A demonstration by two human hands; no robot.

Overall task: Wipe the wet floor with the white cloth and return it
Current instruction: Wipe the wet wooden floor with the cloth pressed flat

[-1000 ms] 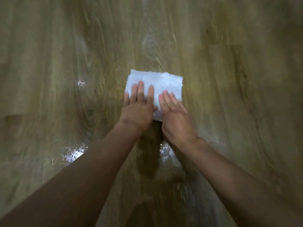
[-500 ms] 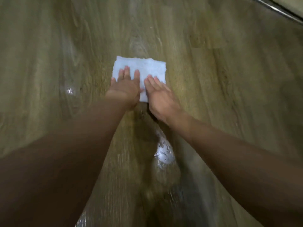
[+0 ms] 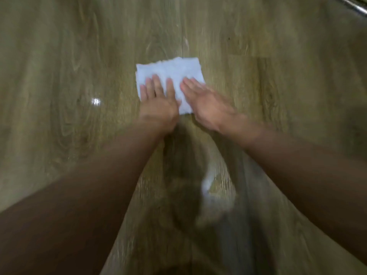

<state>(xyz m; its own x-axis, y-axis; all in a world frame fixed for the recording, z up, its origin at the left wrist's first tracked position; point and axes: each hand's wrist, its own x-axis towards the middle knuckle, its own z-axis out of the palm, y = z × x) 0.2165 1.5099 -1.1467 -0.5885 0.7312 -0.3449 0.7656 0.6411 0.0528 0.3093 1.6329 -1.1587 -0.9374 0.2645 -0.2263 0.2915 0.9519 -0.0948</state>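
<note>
So the white cloth [image 3: 170, 76] is lying flat on the wood-look floor [image 3: 69, 76], a bit above the middle of the view, folded into a rough rectangle with a ragged far edge. We've got both hands down on its near half. Our left hand [image 3: 157, 104] sits on the left part, palm down, fingers straight and only slightly spread, pointing away from us; it isn't gripping anything, just pressing flat. Our right hand [image 3: 208, 104] comes in at an angle on the right part, fingers stretched out flat and angled toward the far left, also not curled around the cloth. The two hands are just beside each other, with a strip of cloth showing between them, and the near right corner pokes out there too.

Nearer to us, between our forearms, the floor has a shiny wet patch [image 3: 210, 187] with blurry light glare. There's another small bright glint [image 3: 96, 101] off to the left of the cloth. In the far right corner a bit of a metal rail [image 3: 357, 6] cuts across. The whole picture is pretty smeared, so finer detail is hard to tell.
</note>
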